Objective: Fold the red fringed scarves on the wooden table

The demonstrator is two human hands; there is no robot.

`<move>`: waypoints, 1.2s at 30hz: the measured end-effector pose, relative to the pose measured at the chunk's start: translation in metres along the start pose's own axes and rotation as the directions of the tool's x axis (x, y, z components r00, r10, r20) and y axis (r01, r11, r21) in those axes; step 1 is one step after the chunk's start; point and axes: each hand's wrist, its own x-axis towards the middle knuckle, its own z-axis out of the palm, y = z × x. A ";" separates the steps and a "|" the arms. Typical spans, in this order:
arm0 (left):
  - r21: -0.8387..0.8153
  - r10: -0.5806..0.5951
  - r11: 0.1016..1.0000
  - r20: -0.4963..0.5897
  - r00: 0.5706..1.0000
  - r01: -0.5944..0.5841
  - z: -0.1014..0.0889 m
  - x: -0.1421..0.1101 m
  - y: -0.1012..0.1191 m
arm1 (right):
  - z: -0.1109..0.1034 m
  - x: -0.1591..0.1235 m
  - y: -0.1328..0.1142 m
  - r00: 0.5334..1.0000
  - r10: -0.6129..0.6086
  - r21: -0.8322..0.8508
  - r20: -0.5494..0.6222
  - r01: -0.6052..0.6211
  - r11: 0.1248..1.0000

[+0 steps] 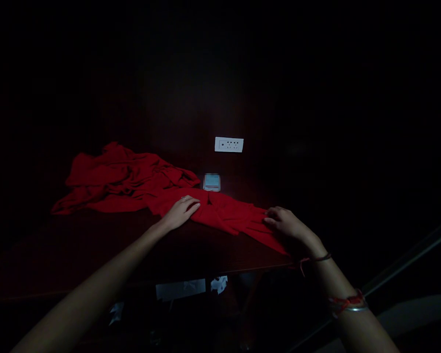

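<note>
Red cloth [161,196] lies crumpled along a dark table [206,250], both hands on it.

Behind the table rises a dim wall [191,108]; the cloth is bunched high at the left and flatter toward the right, where its end nears the front edge. The left hand [182,213] rests on its middle, fingers loosely out, gripping nothing; the right hand [286,223] bends its fingers over the right end, and whether it pinches the fabric I cannot tell. Below the table edge shows a pale strip [181,289]; on the wall, a white socket [229,144]. Just behind the cloth, which lies between it and the hands, sits a small pale block [212,182], too blurred to tell if it is a container. Smallest is a ring [185,198] on the left hand.
</note>
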 end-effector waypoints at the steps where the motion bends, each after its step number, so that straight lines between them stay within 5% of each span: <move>1: -0.047 -0.016 0.999 -0.061 0.998 0.013 0.002 0.002 0.006 | 0.003 0.002 -0.003 0.999 -0.011 0.004 -0.034 0.011 1.000; 6: -0.278 -0.208 0.938 0.035 0.977 0.210 0.015 0.023 0.026 | 0.018 0.013 -0.018 1.000 0.004 -0.012 0.002 -0.004 1.000; 12: -0.564 -0.431 0.731 0.056 0.901 0.384 0.026 0.049 0.039 | 0.024 0.013 -0.018 0.979 0.009 -0.006 -0.201 -0.010 1.000; 18: -0.809 -0.448 0.521 0.014 0.894 0.273 0.008 0.048 0.047 | 0.016 -0.001 0.002 0.974 0.176 -0.121 -0.140 -0.194 0.974; 21: -0.852 -0.450 0.382 0.167 0.877 0.358 0.010 0.039 0.049 | 0.015 -0.003 0.000 0.966 0.238 -0.194 -0.106 -0.254 0.947; 23: -0.833 -0.392 0.340 0.296 0.871 0.436 0.017 0.032 0.049 | 0.013 -0.001 -0.009 0.973 0.172 -0.180 -0.155 -0.199 0.963; 29: -0.844 -0.188 0.330 0.380 0.906 0.422 0.028 0.015 0.048 | 0.008 -0.001 -0.048 0.985 -0.054 0.139 -0.165 0.077 0.987; 33: -0.827 -0.163 0.408 0.350 0.922 0.387 0.028 0.011 0.052 | 0.018 -0.007 -0.078 0.963 -0.207 -0.031 -0.170 0.205 0.978; 36: -0.822 -0.187 0.444 0.302 0.935 0.355 0.030 0.013 0.054 | 0.033 -0.008 -0.103 0.957 -0.231 -0.210 -0.177 0.193 0.958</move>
